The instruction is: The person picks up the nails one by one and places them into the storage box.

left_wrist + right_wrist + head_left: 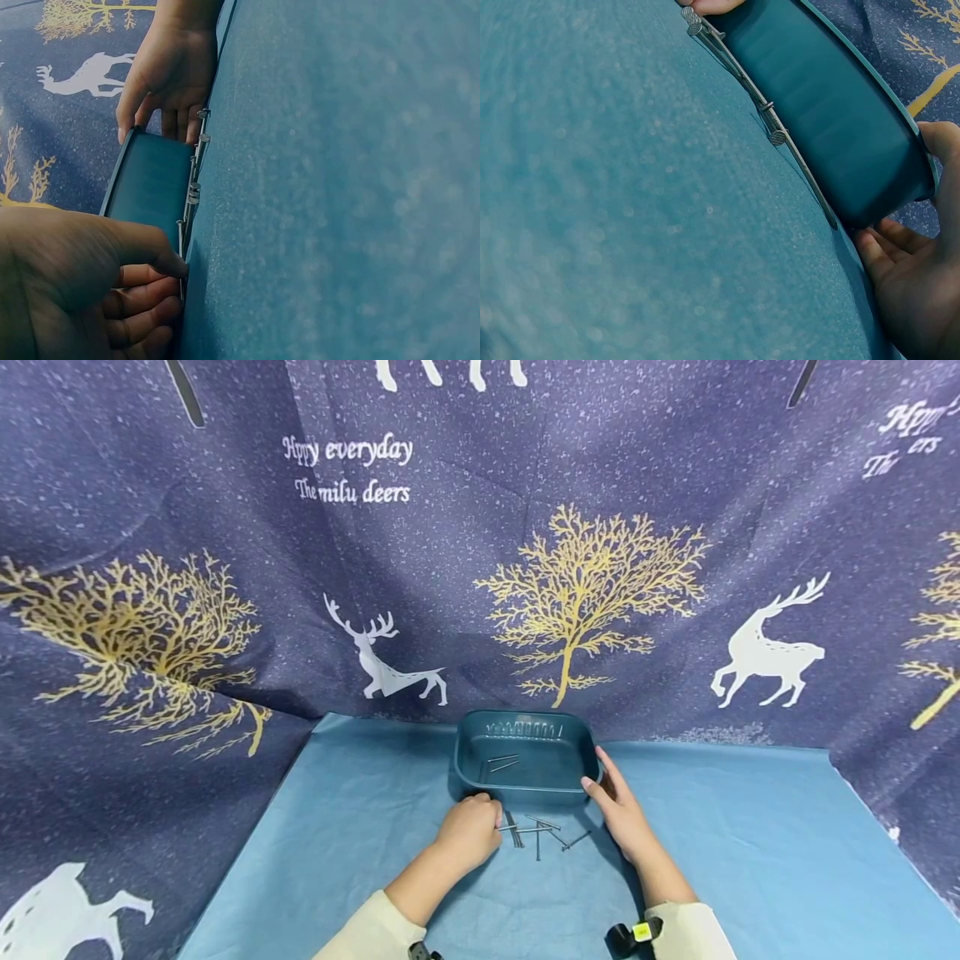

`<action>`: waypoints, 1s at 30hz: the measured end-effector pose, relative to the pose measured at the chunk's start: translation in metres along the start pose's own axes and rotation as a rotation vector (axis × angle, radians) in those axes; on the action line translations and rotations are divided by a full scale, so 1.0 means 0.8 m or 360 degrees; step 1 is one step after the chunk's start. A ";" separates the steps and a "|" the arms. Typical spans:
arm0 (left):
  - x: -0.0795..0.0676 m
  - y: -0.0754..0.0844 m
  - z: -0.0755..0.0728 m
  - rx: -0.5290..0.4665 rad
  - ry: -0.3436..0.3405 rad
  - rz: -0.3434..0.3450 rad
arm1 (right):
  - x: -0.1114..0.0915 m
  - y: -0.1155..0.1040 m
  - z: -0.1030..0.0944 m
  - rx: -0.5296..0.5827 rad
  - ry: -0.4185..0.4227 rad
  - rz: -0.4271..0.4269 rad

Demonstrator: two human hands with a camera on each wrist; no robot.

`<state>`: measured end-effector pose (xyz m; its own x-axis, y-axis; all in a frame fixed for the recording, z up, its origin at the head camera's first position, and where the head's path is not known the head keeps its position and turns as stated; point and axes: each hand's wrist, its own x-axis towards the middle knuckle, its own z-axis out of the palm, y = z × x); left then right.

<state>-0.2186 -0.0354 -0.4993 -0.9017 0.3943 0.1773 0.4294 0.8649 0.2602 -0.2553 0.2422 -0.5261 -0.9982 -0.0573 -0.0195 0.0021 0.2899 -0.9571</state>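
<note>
A teal rectangular box [525, 795] stands at the back of the blue-covered table with a couple of nails [504, 765] inside, toward its left. In front of it several long nails [537, 839] lie in a loose, crossing pile. My left hand [471, 831] is at the pile's left side, below the box's front left corner. Its thumb and fingers pinch one nail [181, 244], partly hidden by the hand. My right hand [626, 818] grips the box's right front corner. The thumb [939, 141] is at the rim and the other fingers are low against the side.
A blue cloth [750, 843] covers the table. Right behind the box hangs a dark blue curtain [450, 568] printed with deer and golden trees. It also hangs along both sides of the table.
</note>
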 end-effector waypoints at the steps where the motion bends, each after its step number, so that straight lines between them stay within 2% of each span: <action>1: 0.000 0.000 0.000 -0.0003 -0.0001 -0.0001 | 0.000 0.000 0.000 0.0000 -0.0001 0.0002; 9: 0.001 0.001 0.001 -0.0032 0.0004 -0.0016 | -0.001 0.001 0.000 0.0011 0.0002 0.0002; 16: 0.001 -0.003 0.003 -0.0096 -0.0036 -0.0024 | -0.002 0.000 0.000 0.0002 0.0013 -0.0003; 23: 0.000 -0.004 0.003 -0.0093 0.0008 0.0010 | -0.001 0.000 0.001 -0.0002 0.0007 0.0022; 30: 0.000 -0.001 -0.004 -0.0118 0.0011 -0.0010 | -0.001 0.001 0.000 -0.0013 0.0012 0.0013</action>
<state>-0.2185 -0.0372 -0.4967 -0.9042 0.3863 0.1821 0.4264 0.8419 0.3308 -0.2547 0.2424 -0.5272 -0.9986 -0.0474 -0.0252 0.0099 0.2984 -0.9544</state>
